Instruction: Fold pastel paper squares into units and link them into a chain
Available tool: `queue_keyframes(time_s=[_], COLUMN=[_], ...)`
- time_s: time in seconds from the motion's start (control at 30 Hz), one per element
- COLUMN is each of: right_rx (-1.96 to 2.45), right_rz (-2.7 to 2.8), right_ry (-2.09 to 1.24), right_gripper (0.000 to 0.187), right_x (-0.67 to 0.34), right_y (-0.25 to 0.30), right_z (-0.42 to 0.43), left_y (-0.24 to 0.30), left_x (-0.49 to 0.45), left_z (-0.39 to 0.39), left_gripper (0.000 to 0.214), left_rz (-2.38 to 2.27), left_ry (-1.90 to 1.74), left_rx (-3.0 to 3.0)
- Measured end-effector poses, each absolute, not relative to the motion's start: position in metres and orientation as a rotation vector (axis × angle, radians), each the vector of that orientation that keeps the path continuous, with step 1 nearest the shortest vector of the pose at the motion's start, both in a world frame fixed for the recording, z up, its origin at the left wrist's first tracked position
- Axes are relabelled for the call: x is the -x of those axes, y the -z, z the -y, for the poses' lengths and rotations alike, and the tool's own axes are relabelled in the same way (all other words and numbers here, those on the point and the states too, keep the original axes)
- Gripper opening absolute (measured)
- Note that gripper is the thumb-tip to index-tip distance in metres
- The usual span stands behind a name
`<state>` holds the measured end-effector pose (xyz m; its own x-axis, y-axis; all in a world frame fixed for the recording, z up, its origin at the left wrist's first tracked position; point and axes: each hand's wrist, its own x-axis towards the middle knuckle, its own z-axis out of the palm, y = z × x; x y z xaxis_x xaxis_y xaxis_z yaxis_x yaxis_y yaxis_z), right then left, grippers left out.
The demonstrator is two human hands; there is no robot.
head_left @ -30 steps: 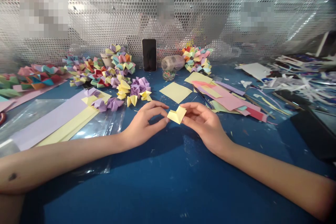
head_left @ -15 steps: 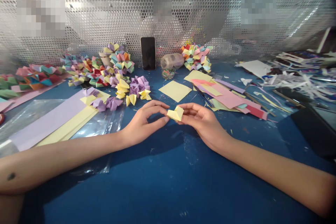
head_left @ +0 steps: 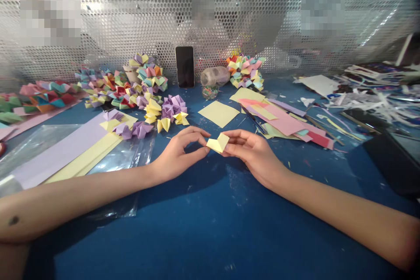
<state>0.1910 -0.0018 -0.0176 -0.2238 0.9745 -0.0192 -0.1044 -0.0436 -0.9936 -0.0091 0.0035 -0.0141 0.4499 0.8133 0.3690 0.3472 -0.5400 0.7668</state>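
A small folded piece of yellow paper (head_left: 218,143), shaped like a V, is held between my two hands above the blue table (head_left: 210,227). My left hand (head_left: 182,153) pinches its left tip with thumb and fingers. On the other side, my right hand (head_left: 254,153) grips its right end, the fingers curled behind it. Just beyond lies a flat yellow paper square (head_left: 219,113). Folded yellow paper pieces (head_left: 163,124) and purple ones (head_left: 173,107) sit past my left hand.
A phone (head_left: 185,67) stands upright at the back, by a clear jar (head_left: 215,76) lying on its side. Multicoloured folded-paper clusters (head_left: 246,72) line the perforated metal wall. Purple strips (head_left: 65,148) lie left; pink paper (head_left: 285,120), shredded paper (head_left: 370,96) and a dark phone-like slab (head_left: 392,162) lie right.
The folded yellow paper has turned slightly and shifted a little left, its V now opening more upward. Both hands stay almost in place, still holding it.
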Motion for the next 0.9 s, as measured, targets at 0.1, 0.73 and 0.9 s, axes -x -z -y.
queue_keyframes(time_s=[0.1, 0.73, 0.9], right_rx=[1.034, 1.065, 1.038], right_rz=[1.279, 1.247, 1.344], right_ry=[-1.438, -1.406, -1.337], right_gripper=[0.028, 0.029, 0.029], right_x=[-0.1911, -0.1893, -0.1914], right_y=[0.0176, 0.0141, 0.0174], right_z=[0.002, 0.0036, 0.0037], left_y=[0.0135, 0.0079, 0.0081], left_x=[0.0088, 0.0094, 0.0093], left_z=[-0.0035, -0.0001, -0.001], left_gripper=[0.006, 0.016, 0.019], left_rz=[-0.995, -0.946, -0.905], left_ry=[-0.973, -0.945, -0.918], left_rx=[-2.083, -2.088, -2.022])
